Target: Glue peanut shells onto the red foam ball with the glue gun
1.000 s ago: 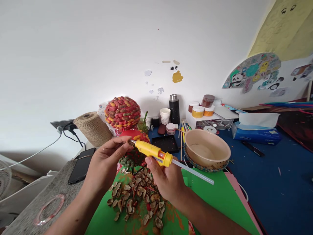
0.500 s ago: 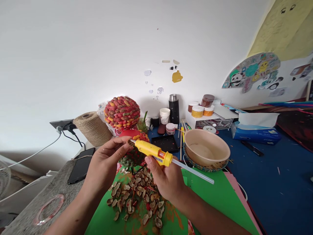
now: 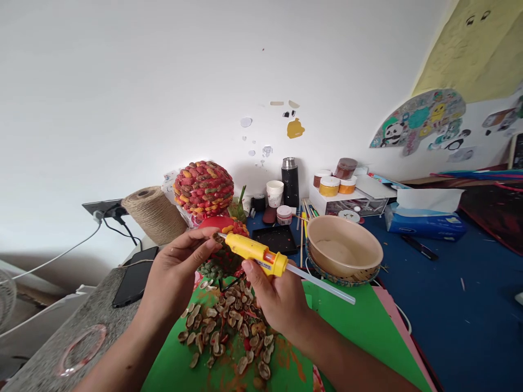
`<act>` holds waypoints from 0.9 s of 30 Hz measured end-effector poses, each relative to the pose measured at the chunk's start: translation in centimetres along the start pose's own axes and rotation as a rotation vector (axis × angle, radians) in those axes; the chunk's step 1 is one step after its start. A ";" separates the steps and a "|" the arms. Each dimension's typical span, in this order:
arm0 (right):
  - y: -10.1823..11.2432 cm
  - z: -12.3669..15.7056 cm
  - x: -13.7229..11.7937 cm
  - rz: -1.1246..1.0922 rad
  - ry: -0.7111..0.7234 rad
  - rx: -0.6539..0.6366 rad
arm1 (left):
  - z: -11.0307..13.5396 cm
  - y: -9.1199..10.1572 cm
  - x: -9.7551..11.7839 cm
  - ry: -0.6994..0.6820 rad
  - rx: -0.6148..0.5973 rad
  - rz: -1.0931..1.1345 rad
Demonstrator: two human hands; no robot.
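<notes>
My right hand (image 3: 278, 296) grips a yellow hot glue gun (image 3: 249, 249) with a clear glue stick (image 3: 322, 284) poking out of its back end. Between the thumb and fingers of my left hand (image 3: 180, 261) is a peanut shell (image 3: 218, 238), and the gun's nozzle meets it. Many loose peanut shells (image 3: 235, 313) lie below on a green sheet (image 3: 347, 326) smeared with orange. Behind my hands stands a ball covered in red, orange and brown shells (image 3: 204, 188). Under it a second red and green shell-covered piece (image 3: 214, 267) is partly hidden by my left hand and the gun.
A roll of twine (image 3: 150, 215) and a phone (image 3: 135, 276) are at left. At right sit a beige bowl (image 3: 345, 245) and a tissue pack (image 3: 425, 220). Paint jars (image 3: 329, 186), paper cups (image 3: 275, 193) and a black flask (image 3: 290, 182) line the wall.
Almost nothing differs. Both hands keep the same pose, with the nozzle at the peanut shell; the view has shifted very slightly.
</notes>
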State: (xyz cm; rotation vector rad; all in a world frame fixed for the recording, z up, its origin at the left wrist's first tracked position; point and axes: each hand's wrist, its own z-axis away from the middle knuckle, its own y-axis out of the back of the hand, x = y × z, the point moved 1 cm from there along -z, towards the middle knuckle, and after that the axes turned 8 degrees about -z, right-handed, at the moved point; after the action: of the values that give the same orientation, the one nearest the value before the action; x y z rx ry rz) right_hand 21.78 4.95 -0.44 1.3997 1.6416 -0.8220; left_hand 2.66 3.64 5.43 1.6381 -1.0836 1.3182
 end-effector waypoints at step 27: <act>0.0 0.0 0.2 0.029 -0.019 -0.010 | 0.3 0.7 -0.1 -0.063 0.057 -0.085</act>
State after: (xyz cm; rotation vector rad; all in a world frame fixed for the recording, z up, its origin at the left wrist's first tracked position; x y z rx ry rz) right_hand 21.79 5.02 -0.61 1.4017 1.6057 -0.8066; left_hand 2.07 3.14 5.31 1.7594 -1.0101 1.2605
